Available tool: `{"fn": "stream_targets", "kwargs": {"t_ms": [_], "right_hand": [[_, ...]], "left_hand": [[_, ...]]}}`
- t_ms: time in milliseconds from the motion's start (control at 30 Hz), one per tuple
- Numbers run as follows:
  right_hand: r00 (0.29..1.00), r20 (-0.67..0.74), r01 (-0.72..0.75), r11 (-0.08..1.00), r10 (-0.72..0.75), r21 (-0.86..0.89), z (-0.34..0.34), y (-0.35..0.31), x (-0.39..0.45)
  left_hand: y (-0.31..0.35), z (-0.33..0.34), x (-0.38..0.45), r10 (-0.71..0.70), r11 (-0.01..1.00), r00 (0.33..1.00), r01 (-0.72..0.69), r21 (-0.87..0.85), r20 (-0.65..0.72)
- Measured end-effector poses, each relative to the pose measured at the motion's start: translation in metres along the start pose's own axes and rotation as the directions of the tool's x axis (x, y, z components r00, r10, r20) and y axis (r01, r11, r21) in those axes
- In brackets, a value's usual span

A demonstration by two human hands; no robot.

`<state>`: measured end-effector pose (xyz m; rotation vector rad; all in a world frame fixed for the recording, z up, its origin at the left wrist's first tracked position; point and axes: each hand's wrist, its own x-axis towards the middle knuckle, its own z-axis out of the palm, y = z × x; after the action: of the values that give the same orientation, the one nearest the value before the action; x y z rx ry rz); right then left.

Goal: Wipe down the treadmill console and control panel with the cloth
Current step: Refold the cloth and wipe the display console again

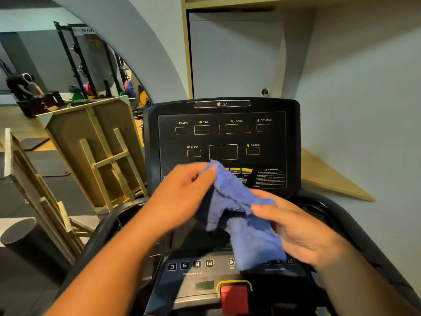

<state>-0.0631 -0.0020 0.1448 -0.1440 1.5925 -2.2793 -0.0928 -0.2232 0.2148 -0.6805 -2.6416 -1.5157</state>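
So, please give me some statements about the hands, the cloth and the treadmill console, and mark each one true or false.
1. Both hands hold the blue cloth. True: left hand and right hand grip it.
2. The console displays show lit numbers. False: they are dark.
3. The red stop button is covered by the cloth. False: it is uncovered, below the cloth.
4. The cloth hangs in front of part of the control panel. True.
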Motion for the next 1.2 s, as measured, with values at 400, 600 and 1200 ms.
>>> {"fn": "stream_targets", "kwargs": {"t_ms": [400,600,1200], "right_hand": [[0.969,-0.244,0.003,0.98,0.047,0.2,0.01,-0.004,0.018],[0.853,-0.521,0.047,0.997,-0.012,0.053,-0.011,0.009,0.011],[0.916,-0.377,-0.011,0.93,-0.138,-0.369,-0.036,-0.025,-0.011]], "left_hand": [[-0.05,0.02,0.031,-0.351,0.319,0.709,0.705,-0.633,0.612],[-0.065,0.056,-0.004,-0.386,0.407,0.809,0.58,-0.706,0.442],[-0.042,0.043,0.005,0.102,0.984,0.979,-0.073,0.16,-0.176]]}}
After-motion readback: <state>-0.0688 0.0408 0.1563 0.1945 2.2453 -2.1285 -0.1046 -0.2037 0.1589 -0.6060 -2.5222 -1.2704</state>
